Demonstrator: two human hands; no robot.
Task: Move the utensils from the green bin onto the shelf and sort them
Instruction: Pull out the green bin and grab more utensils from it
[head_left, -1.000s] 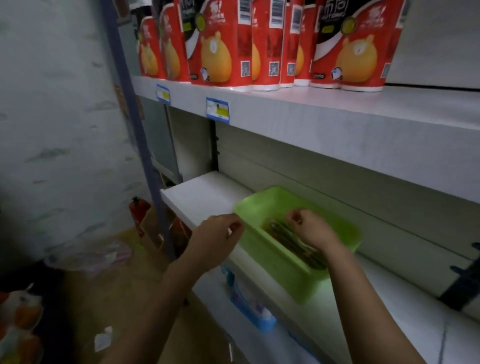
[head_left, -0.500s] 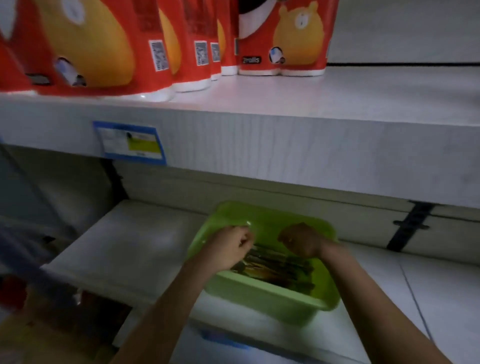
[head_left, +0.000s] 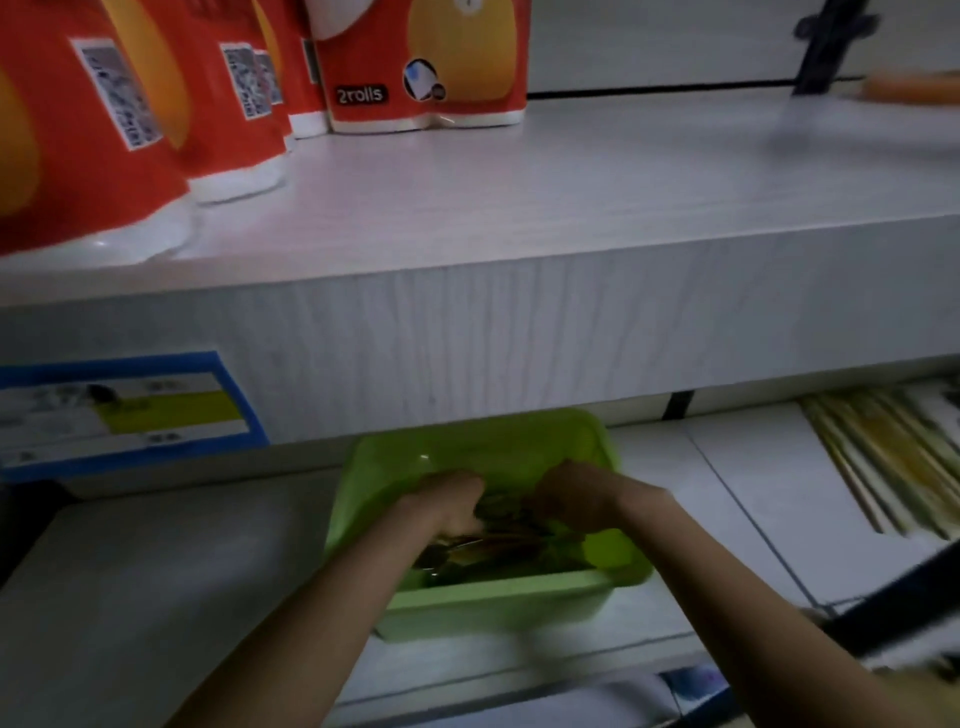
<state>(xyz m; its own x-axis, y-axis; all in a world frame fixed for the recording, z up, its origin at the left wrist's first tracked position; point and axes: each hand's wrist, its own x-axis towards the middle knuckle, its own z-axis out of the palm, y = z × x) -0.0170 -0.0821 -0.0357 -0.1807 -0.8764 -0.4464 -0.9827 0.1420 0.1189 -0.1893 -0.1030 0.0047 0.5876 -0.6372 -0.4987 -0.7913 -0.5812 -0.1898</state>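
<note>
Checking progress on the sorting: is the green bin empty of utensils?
No, dark utensils lie piled in the green bin beneath the left hand and right hand.

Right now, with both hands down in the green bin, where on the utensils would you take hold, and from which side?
Probably by the long handles, mid-length, coming from above and the front. The utensils lie flat, running across the green bin, whose walls block the sides; the upper shelf overhangs its back. Whether the left hand or right hand grips any is unclear.
</note>
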